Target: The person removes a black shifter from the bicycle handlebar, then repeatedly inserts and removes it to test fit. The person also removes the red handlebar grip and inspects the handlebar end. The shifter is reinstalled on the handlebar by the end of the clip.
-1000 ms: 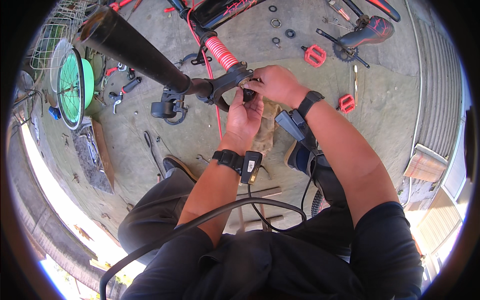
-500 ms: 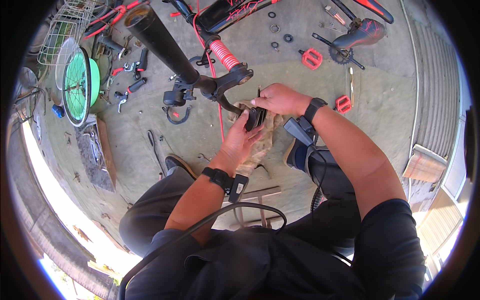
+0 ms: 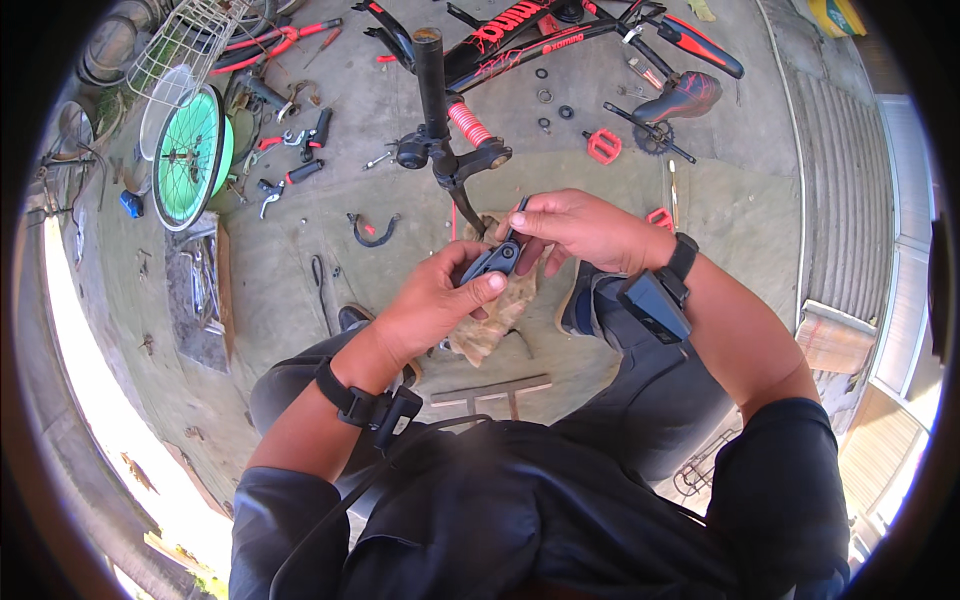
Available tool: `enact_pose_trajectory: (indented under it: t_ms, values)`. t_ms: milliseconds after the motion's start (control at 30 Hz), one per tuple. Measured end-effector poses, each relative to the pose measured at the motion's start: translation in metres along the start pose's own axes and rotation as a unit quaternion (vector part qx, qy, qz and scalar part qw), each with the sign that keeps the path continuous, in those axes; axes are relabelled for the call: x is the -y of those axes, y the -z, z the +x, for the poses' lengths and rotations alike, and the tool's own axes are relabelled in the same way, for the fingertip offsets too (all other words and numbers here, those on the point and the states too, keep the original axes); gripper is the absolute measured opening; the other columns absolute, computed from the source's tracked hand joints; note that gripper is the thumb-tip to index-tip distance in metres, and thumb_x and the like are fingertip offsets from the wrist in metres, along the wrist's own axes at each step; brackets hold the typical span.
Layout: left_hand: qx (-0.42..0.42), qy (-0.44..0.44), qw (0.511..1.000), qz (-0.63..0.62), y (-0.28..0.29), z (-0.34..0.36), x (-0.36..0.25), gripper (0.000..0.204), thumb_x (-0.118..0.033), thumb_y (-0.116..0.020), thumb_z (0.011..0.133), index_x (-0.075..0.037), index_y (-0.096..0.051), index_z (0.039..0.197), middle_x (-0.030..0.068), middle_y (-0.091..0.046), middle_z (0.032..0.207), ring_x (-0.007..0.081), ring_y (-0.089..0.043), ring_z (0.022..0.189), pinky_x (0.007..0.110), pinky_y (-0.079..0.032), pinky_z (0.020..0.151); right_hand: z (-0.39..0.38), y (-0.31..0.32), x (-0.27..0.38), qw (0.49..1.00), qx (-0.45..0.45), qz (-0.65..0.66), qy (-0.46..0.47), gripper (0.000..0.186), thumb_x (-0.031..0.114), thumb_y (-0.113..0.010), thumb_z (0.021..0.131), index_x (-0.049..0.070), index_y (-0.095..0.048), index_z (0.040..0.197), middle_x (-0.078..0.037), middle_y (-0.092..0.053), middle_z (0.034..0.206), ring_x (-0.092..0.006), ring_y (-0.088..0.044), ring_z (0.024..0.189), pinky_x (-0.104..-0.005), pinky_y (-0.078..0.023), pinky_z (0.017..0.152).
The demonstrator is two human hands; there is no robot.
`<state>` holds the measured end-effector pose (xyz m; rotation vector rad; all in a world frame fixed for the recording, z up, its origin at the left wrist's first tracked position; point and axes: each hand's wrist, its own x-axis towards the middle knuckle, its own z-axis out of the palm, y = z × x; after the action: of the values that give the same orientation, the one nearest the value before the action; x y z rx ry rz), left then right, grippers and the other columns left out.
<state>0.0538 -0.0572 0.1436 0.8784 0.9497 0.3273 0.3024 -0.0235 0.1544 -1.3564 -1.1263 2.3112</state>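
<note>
My left hand (image 3: 425,305) and my right hand (image 3: 590,228) hold a black folding multi-tool (image 3: 497,260) between them. The left wraps round its body with the thumb along the near side; the right pinches a slim upright blade of it between thumb and index, other fingers loosely curled. Just beyond them stands a black bicycle fork (image 3: 450,180) with a long upright tube (image 3: 433,90), beside a red-and-white ribbed part (image 3: 468,124). A stained tan cloth (image 3: 495,325) lies beneath my hands, partly hidden by them.
A bicycle frame (image 3: 510,40) lies at the back. Right are red pedals (image 3: 604,146), a crankset (image 3: 655,138) and small rings (image 3: 545,97). Left are a wheel (image 3: 185,155), a green basin (image 3: 220,135), a wire basket (image 3: 190,50), brake levers (image 3: 275,190) and a box of tools (image 3: 200,280).
My hands have left the fork's upper end and come nearer me with the black tool, whose slim blade now stands out. The view has shifted, showing more of the frame.
</note>
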Motion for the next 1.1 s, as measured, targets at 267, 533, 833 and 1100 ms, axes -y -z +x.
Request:
enact_pose_trajectory:
  t_ms: [267,533,833,1100]
  values:
    - [-0.154,-0.148,0.959,0.187,-0.004,-0.041,-0.016,0.059,-0.017,-0.087,0.076,0.001,-0.054,0.122,0.0130,-0.065,0.107,0.0224,-0.065,0.098,0.036,-0.054,0.087,-0.028,-0.068,0.011,0.982,-0.093,0.115,0.120,0.047,0.039,-0.050,0.106,0.002,-0.058,0.133,-0.010,-0.065,0.119,-0.0186,-0.065,0.106,-0.0341,-0.057,0.083]
    - [-0.257,-0.299,0.852,0.344,0.012,-0.070,-0.014,0.060,-0.009,-0.084,0.072,0.000,-0.053,0.123,0.0172,-0.060,0.115,0.0285,-0.061,0.109,0.038,-0.051,0.092,-0.010,-0.100,0.017,0.977,-0.056,0.115,0.172,0.048,0.036,-0.049,0.106,0.002,-0.052,0.140,-0.010,-0.063,0.123,-0.0190,-0.065,0.108,-0.0358,-0.057,0.089]
    - [-0.078,-0.094,0.984,-0.127,0.034,-0.078,-0.009,0.049,-0.008,-0.078,0.085,-0.002,-0.055,0.128,0.0094,-0.060,0.116,0.0194,-0.062,0.103,0.032,-0.054,0.083,0.011,-0.100,0.025,0.961,-0.070,0.117,0.239,0.035,0.027,-0.046,0.108,0.003,-0.058,0.130,-0.007,-0.060,0.127,-0.0182,-0.060,0.116,-0.0403,-0.052,0.098]
    - [-0.289,-0.384,0.817,0.317,0.027,-0.082,-0.008,0.045,-0.004,-0.084,0.075,-0.004,-0.059,0.112,0.0140,-0.060,0.121,0.0253,-0.062,0.099,0.032,-0.055,0.075,0.029,-0.125,0.024,0.944,-0.050,0.238,0.222,0.053,0.046,-0.036,0.109,0.001,-0.052,0.131,-0.013,-0.063,0.118,-0.0222,-0.062,0.110,-0.0412,-0.055,0.092]
